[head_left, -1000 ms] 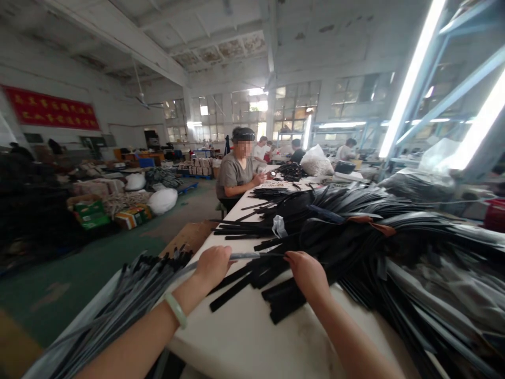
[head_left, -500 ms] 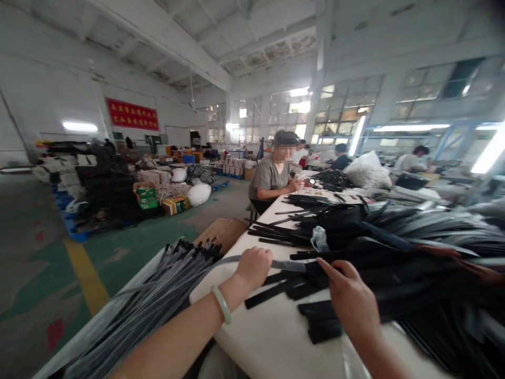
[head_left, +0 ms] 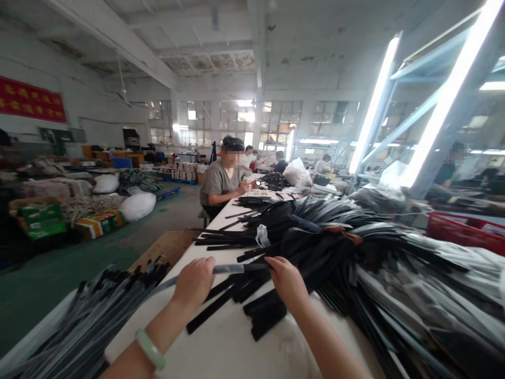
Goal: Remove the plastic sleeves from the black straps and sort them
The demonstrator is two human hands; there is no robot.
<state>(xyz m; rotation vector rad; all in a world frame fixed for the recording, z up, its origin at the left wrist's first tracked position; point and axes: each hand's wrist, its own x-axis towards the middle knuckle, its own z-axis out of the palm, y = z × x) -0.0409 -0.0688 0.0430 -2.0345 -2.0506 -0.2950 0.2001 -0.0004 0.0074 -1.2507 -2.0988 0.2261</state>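
Note:
My left hand [head_left: 194, 285], with a pale green bangle [head_left: 150, 349] on its wrist, is closed around a flat black strip [head_left: 229, 269] partly covered by a greyish translucent sleeve. The sleeved part trails out to the left of my fist. At the strip's bare black right end, my right hand [head_left: 288, 281] is closed with thumb and fingertips together. Just below the held strip, several loose black strips [head_left: 211, 310] lie on the white tabletop [head_left: 221, 352]. A big tangled heap of black strips [head_left: 311, 242] spreads beyond and to the right of my right hand.
Sleeved strips [head_left: 102, 310] are piled low at the left beside the table. A cardboard sheet [head_left: 165, 250] stands behind them. A co-worker [head_left: 223, 179] sits at the table's far left side. A red crate [head_left: 465, 231] is at the right, near bright tube lights [head_left: 374, 105].
The view has turned to the right. My right hand, its fingers spread apart before, has closed on the strip's black end. My left hand keeps its grip.

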